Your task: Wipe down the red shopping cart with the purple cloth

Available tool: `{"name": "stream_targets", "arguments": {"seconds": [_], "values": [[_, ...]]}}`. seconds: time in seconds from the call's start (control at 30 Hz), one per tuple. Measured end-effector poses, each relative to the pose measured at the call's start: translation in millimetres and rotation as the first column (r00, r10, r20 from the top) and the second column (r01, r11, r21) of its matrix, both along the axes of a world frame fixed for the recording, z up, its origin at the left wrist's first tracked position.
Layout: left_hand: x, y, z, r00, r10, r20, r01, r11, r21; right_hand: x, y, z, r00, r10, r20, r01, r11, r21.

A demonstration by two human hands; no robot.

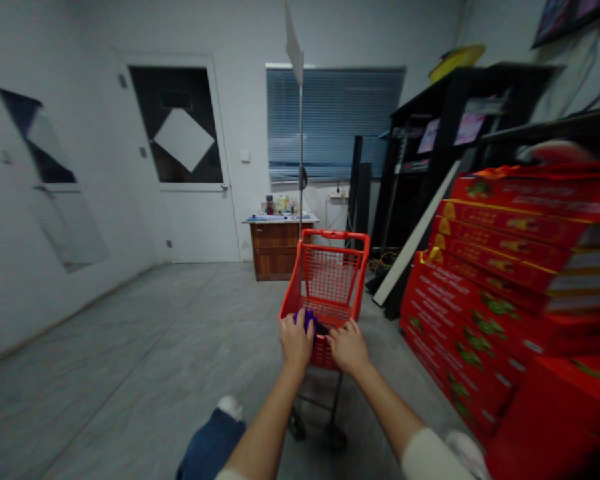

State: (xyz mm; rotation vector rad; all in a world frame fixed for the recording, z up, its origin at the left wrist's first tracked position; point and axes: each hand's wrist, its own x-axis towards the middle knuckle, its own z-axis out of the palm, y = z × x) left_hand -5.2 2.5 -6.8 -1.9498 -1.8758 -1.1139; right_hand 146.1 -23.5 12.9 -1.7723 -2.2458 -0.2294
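A small red shopping cart (333,280) with a slatted plastic basket stands in front of me, its near end toward me. My left hand (297,340) is at the basket's near left corner, fingers curled over a purple object (308,319) whose kind I cannot make out. My right hand (349,347) is closed over the near right rim of the basket. Between the hands a small dark thing (323,329) shows at the rim; it is too blurred to name. A thin pole (301,133) with a white sign board rises by the cart's far left side.
Red printed boxes (480,300) are stacked along the right, with a black shelf (450,100) behind them and a pale plank (420,233) leaning there. A wooden cabinet (275,253) with bottles stands beyond the cart. The white door (195,223) is at the back left. Grey floor (130,360) extends leftward.
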Motion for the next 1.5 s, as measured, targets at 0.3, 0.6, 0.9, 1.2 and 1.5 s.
{"name": "stream_targets", "arguments": {"seconds": [0.3,0.6,0.9,1.2,1.5], "values": [[-30.7,14.1,-1.9,0.988,-0.125,-0.090,0.129,0.991,0.032,2.4,-4.1,2.8,1.000,-0.002,-0.006,0.002,1.000,-0.028],[-12.6,2.7,-11.5,0.983,-0.170,-0.073,0.173,0.984,0.036,-19.1,-14.2,7.1,0.999,-0.034,-0.019,0.033,0.998,-0.052],[-60.2,19.5,3.4,0.992,-0.112,-0.054,0.109,0.992,-0.065,34.8,6.2,11.0,0.980,0.185,-0.078,-0.187,0.982,-0.022],[-21.0,4.8,3.0,0.948,-0.286,-0.143,0.272,0.956,-0.107,37.7,9.7,-5.4,0.981,0.155,-0.120,-0.158,0.987,-0.010],[-47.0,16.7,4.7,0.991,-0.127,0.028,0.129,0.989,-0.071,30.0,9.7,-6.6,0.975,0.174,-0.139,-0.176,0.984,-0.006]]}}
